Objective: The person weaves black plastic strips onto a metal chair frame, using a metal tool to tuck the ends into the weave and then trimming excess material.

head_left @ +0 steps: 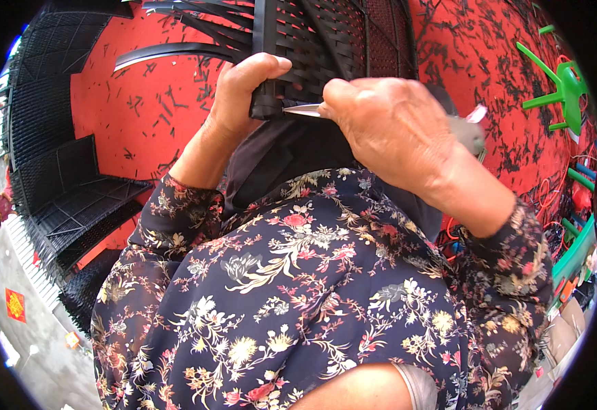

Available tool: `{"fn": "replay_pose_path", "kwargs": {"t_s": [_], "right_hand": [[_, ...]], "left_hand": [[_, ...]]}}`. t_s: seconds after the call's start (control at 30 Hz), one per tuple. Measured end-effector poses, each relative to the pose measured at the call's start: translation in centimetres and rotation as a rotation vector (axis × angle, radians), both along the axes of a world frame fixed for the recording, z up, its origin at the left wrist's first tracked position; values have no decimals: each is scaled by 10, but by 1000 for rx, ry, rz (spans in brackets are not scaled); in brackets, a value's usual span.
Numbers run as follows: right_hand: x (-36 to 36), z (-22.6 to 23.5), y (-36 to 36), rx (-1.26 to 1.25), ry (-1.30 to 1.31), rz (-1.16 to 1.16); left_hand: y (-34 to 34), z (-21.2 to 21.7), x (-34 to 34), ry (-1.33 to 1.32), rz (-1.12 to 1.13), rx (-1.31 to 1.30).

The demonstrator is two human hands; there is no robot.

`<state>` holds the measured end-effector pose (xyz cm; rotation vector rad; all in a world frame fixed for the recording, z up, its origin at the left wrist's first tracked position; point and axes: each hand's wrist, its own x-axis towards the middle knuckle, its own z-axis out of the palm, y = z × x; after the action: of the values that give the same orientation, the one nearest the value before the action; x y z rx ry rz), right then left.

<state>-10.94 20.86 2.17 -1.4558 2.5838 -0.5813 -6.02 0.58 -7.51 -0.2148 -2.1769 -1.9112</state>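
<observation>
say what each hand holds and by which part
Left hand grips the black bar near its end; right hand holds a pointed metal tool behind its tip, rest hidden.

Two hands (391, 130) (242, 89), one blade (303, 110), one woven frame (322, 41)

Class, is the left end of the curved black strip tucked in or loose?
Loose: the curved black strip sticks out over the red floor, left of the black bar in the left hand.

Bright light, strong fisheye bending, black corners
</observation>
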Motion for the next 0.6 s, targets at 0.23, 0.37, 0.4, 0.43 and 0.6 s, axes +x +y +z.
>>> {"fn": "replay_pose_path", "kwargs": {"t_s": [0.23, 0.37, 0.4, 0.43, 0.6], "right_hand": [[12, -37, -3, -234, -393, -150], [0, -9, 4, -61, 177, 29], [-1, -3, 3, -31, 214, 64], [-2, 1, 2, -1, 252, 100], [-3, 2, -7, 72, -26, 43]], "left_hand": [[-8, 8, -2, 67, -5, -56], [-6, 8, -4, 184, -60, -259], [-5, 4, -2, 215, -41, -251], [-4, 2, 0, 246, -21, -242], [-2, -6, 3, 335, 69, -230]]}}
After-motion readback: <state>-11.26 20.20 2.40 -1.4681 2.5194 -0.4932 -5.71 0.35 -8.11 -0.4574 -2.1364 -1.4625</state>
